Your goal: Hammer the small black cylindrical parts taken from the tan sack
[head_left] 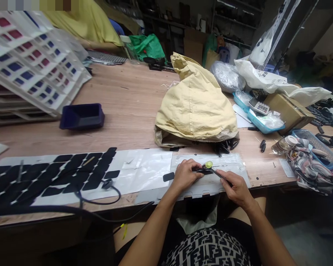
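My right hand [235, 187] is closed around the handle of a small hammer [208, 164] with a yellow-green face on its head. Close beside the hammer's head, my left hand [187, 173] has its fingers pinched on a slim black piece [206, 172]. That piece lies over a pale board [181, 193] at the table's front edge, partly hidden by fingers and hammer. Whether the hammer touches it I cannot tell. Beyond my hands, several dark elongated pieces [224, 148] spill from under a large yellow cloth sack [194, 107].
On the left, flat black rounded pieces [96, 168] cover a white sheet, with a black cable [58, 209] along the edge. Further back are a dark blue tray [81, 117] and white crate [30, 62]. At right stand a jar [284, 145], blue basket [305, 136] and patterned cloth [308, 168].
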Motion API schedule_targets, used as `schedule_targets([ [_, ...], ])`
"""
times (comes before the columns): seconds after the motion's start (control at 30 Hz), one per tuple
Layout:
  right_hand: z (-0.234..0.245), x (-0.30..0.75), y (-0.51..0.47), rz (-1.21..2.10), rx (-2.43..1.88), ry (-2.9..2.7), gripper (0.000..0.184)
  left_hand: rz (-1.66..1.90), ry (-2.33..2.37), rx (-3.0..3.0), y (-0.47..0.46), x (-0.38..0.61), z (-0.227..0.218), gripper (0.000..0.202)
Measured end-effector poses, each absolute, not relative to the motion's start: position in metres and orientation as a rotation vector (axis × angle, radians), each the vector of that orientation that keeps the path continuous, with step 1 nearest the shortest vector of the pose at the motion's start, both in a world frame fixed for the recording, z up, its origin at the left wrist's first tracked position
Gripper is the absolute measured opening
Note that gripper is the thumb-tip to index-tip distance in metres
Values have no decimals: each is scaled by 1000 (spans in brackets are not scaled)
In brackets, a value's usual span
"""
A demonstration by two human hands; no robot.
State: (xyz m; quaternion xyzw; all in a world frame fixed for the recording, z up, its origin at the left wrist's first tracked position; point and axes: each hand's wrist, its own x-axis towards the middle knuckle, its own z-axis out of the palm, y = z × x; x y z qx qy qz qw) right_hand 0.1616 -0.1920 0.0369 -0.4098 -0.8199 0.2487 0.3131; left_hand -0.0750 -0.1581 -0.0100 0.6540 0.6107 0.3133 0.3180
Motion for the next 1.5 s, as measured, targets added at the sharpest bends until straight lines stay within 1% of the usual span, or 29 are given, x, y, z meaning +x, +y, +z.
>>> schedule_targets([
  [0.3,37,155,-195,406,-1103,-2400,46,803,1646,1716,-157,-73,-6,13],
  [0.53,42,162,-195,455,-1118,-2283,43,773,1695,1669,-157,-70,-3,17],
  [0.73,45,167,-198,417,-1175,-2359,44,758,1713,1656,-158,-69,-1,19],
  [0.9,42,172,-189,593,-1174,-2163,39,773,1701,1662,-158,-68,-2,19],
  [1.0,32,174,-177,809,-1236,-1871,35,790,1686,1673,-157,-69,-2,19],
  [1.1,20,178,-164,1120,-1349,-1504,45,838,1589,1729,-170,-74,4,18],
  [1.17,16,181,-157,1249,-1333,-1327,51,883,1427,1776,-191,-78,10,14],
  [1.27,16,183,-152,1323,-1276,-1191,54,831,1142,1772,-235,-81,14,7],
  [1.33,18,183,-152,1333,-1267,-1178,55,738,1089,1754,-263,-79,8,5],
  [1.43,19,181,-153,1334,-1272,-1222,55,617,1250,1685,-291,-70,-13,6],
  [1.5,19,180,-154,1334,-1274,-1249,54,538,1409,1616,-297,-63,-28,11],
])
